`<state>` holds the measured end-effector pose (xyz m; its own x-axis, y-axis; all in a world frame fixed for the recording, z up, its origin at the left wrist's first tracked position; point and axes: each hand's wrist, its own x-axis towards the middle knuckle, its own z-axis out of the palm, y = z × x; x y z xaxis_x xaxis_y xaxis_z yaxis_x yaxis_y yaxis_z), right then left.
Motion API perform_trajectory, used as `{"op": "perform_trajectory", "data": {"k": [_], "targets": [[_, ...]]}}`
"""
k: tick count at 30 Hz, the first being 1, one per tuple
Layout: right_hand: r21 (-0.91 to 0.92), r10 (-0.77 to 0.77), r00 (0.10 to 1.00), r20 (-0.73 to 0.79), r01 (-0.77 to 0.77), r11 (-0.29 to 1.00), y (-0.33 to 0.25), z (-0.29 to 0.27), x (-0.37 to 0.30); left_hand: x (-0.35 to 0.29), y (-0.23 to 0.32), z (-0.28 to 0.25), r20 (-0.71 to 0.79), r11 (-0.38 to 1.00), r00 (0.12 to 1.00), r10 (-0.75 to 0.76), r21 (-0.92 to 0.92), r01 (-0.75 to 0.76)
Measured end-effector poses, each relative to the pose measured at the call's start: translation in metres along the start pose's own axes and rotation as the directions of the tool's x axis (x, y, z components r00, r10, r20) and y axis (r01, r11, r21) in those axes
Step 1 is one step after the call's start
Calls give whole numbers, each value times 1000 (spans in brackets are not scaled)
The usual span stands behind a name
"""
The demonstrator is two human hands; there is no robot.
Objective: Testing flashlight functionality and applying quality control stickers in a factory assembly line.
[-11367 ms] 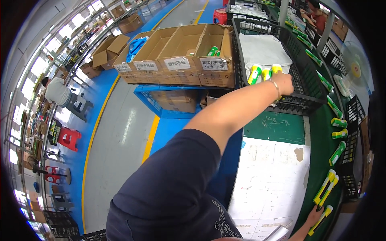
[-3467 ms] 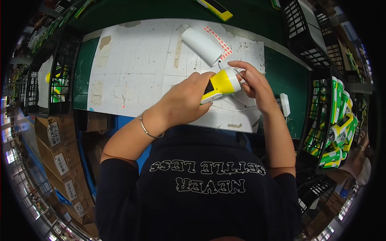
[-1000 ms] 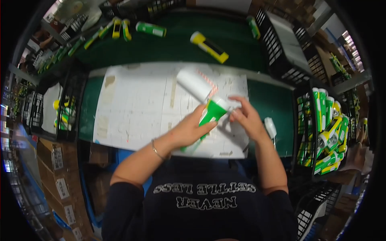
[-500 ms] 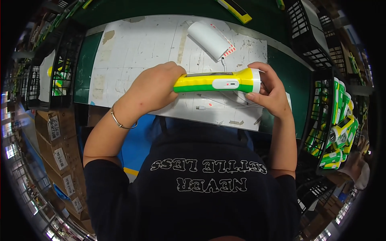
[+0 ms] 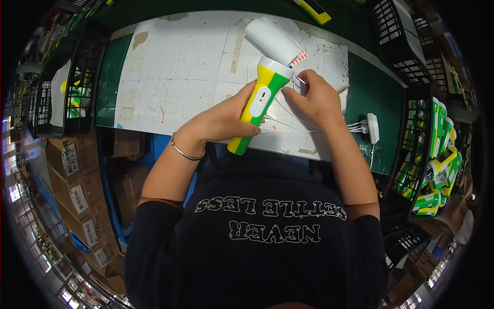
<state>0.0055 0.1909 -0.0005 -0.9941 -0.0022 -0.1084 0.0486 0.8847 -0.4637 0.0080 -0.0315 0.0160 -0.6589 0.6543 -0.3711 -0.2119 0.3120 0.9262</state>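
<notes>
My left hand (image 5: 226,114) is wrapped round the body of a yellow and green flashlight (image 5: 269,77), tilted with its white head up and away from me. An oval white panel with a small dark port and a red dot faces up. To the right of the lamp head, my right hand (image 5: 321,100) pinches a white charging cable (image 5: 300,80) between thumb and fingers; its plug is mostly hidden. More white cables (image 5: 303,132) run under my right wrist to a white charger block (image 5: 372,127). Beyond the flashlight lies a curled white sheet (image 5: 271,38) with small red arrow stickers.
A white, worn board (image 5: 180,67) covers the green table. Black crates stand on both sides; the right crate (image 5: 406,170) holds several flashlights (image 5: 440,159), and the left crate (image 5: 77,98) holds more. Another flashlight (image 5: 315,11) lies at the far edge. Cardboard boxes (image 5: 77,185) stand lower left.
The flashlight has swung from lying crosswise to pointing away from me, held by my left hand alone. My right hand has let go of its head and taken the cable. The charger block now shows.
</notes>
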Motion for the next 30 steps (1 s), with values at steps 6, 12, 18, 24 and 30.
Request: {"op": "perform_trajectory", "data": {"k": [6,12,18,24,30], "targets": [[100,-34,998,-48,39,994,12,14,12,-14,18,0,71,937,997,44,-350,-16],[670,-91,994,66,23,742,25,12,-4,-8,16,3,59,902,991,121,-424,-85],[781,-73,989,132,-58,622,3,-16,-34,8,4,10,-116,967,985,126,-207,-148],[736,-64,995,72,-9,677,-2,-21,-40,20,4,22,-138,954,952,273,-88,-287],[733,-11,1000,-2,9,680,-1,-20,-39,26,-2,32,-181,952,935,306,69,-299]]}}
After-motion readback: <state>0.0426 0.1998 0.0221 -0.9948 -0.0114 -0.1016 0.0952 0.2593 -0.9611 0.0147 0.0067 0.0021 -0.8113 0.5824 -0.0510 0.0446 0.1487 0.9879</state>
